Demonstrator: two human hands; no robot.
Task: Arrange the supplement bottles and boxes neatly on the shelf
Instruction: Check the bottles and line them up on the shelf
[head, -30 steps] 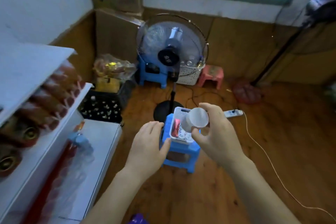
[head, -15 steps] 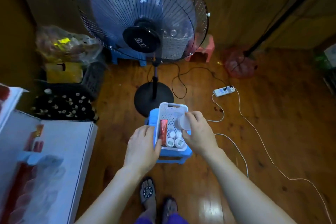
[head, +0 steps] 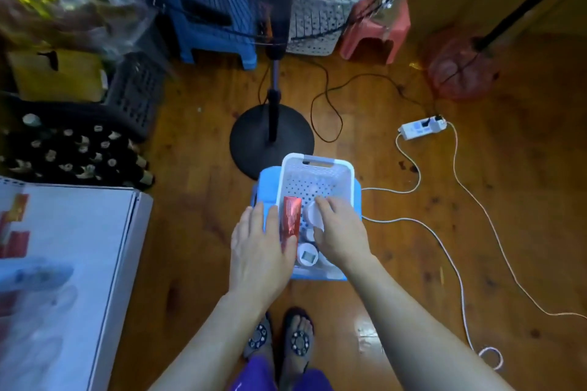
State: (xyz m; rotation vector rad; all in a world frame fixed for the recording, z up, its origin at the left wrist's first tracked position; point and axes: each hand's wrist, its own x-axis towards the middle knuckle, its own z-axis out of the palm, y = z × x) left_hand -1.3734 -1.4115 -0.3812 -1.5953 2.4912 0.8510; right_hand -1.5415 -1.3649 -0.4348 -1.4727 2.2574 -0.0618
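Note:
A white perforated basket (head: 317, 165) sits on a blue stool (head: 268, 181) in front of my feet. Inside it lie a red box (head: 291, 220) and a few white supplement bottles (head: 307, 254). My right hand (head: 341, 233) is down in the basket, its fingers wrapped on a white bottle (head: 310, 216). My left hand (head: 259, 246) rests at the basket's left rim, its thumb touching the near end of the red box. The white shelf (head: 79, 232) stands at the left, with red boxes (head: 16, 225) on it.
A standing fan's black base (head: 271, 140) is just beyond the stool. A white power strip (head: 421, 127) and its cables trail over the wooden floor at the right. A crate of dark bottles (head: 76, 152), a blue stool and a pink stool (head: 374, 32) stand further back.
The view has tipped down from the room to the basket. My right hand has lowered its white bottle into the basket, and my left hand has moved onto the basket's left rim by the red box.

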